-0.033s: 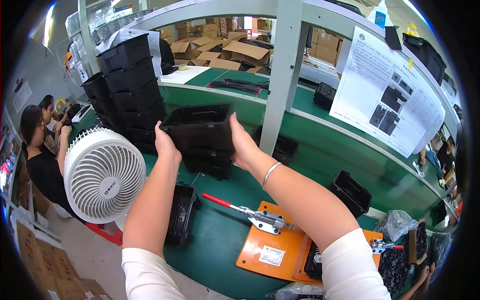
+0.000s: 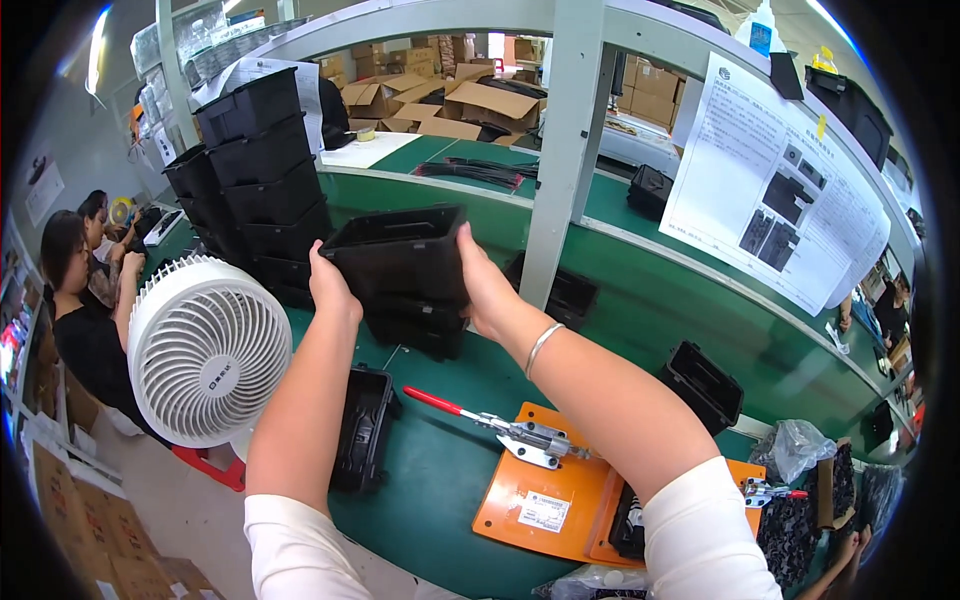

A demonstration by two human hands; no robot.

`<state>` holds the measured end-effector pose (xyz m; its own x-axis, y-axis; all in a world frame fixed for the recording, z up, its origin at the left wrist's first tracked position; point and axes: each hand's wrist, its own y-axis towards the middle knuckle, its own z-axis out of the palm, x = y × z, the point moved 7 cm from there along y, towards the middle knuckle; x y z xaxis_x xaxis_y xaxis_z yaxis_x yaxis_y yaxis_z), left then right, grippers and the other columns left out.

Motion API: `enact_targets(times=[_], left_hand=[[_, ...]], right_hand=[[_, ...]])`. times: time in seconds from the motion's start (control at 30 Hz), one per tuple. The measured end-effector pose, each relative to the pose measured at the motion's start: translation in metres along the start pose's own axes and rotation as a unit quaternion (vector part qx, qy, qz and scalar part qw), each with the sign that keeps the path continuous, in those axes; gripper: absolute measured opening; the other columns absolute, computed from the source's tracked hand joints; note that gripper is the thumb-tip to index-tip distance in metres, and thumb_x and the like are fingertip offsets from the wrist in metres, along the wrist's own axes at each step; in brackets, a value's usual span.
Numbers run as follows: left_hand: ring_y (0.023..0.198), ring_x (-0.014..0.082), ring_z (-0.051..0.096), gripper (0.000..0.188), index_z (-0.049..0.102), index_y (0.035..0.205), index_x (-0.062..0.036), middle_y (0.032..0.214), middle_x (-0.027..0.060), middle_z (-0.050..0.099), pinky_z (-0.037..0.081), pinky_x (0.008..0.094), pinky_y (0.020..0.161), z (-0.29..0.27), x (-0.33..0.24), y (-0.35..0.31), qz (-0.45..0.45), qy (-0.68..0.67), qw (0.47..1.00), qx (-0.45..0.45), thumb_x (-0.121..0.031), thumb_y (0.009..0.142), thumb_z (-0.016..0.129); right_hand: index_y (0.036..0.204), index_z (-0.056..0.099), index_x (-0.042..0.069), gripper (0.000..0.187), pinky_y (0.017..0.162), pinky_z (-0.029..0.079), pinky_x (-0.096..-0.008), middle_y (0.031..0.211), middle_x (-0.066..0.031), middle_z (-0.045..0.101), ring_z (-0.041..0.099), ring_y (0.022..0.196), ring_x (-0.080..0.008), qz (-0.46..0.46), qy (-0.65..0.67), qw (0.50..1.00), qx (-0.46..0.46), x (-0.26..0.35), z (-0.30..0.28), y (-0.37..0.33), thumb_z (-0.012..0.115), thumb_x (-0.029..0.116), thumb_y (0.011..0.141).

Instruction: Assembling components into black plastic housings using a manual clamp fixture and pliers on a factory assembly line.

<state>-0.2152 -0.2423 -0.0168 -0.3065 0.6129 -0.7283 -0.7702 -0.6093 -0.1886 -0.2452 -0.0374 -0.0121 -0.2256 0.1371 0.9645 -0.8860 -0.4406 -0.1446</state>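
Over green bench [image 2: 425, 490], both hands' fingers [image 2: 467, 245] seem half-curled around black bin [image 2: 395, 266].

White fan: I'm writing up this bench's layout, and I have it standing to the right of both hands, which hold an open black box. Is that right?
Not quite: the head view shows the white fan to the left of the left hand and the right hand, which do hold an open black box.

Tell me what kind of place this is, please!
It looks like a factory workshop: there's a green workbench, a tall stack of black boxes and a red-handled clamp on an orange plate.
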Motion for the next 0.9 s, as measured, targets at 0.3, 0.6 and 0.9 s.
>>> enact_targets(times=[0.3, 0.6, 0.9], left_hand=[[0.113, 0.0274, 0.057, 0.070, 0.051, 0.125, 0.0081, 0.126, 0.0182, 0.056, 0.042, 0.0354, 0.100, -0.003, -0.013, 0.022, 0.042, 0.133, 0.990, -0.025, -0.054, 0.093, 0.045], [0.110, 0.0248, 0.057, 0.074, 0.054, 0.121, 0.0075, 0.124, 0.0158, 0.057, 0.040, 0.0333, 0.101, -0.019, -0.023, 0.026, 0.140, 0.205, 0.967, -0.063, -0.060, 0.094, 0.042], [0.115, 0.0225, 0.052, 0.073, 0.054, 0.123, 0.0094, 0.122, 0.0164, 0.058, 0.033, 0.0283, 0.104, -0.008, -0.033, 0.033, 0.283, 0.155, 0.946, 0.028, -0.057, 0.097, 0.039]], right_hand=[[0.153, 0.002, 0.012, 0.097, 0.109, 0.014, -0.0642, 0.158, -0.0178, 0.009, 0.010, 0.144, -0.0409, 0.067, -0.075, 0.995, 0.022, -0.002, 0.003, -0.004, 0.026, 0.078, 0.087], [0.152, 0.013, 0.007, 0.081, 0.112, 0.021, -0.0510, 0.156, -0.0195, 0.018, 0.016, 0.144, -0.0369, -0.076, -0.146, 0.986, -0.011, 0.021, 0.007, -0.016, 0.028, 0.064, 0.096], [0.147, 0.015, -0.005, 0.076, 0.112, 0.029, -0.0374, 0.148, -0.0280, 0.030, 0.034, 0.137, -0.0373, -0.327, -0.292, 0.899, -0.017, 0.045, 0.007, -0.025, 0.049, 0.040, 0.096]])
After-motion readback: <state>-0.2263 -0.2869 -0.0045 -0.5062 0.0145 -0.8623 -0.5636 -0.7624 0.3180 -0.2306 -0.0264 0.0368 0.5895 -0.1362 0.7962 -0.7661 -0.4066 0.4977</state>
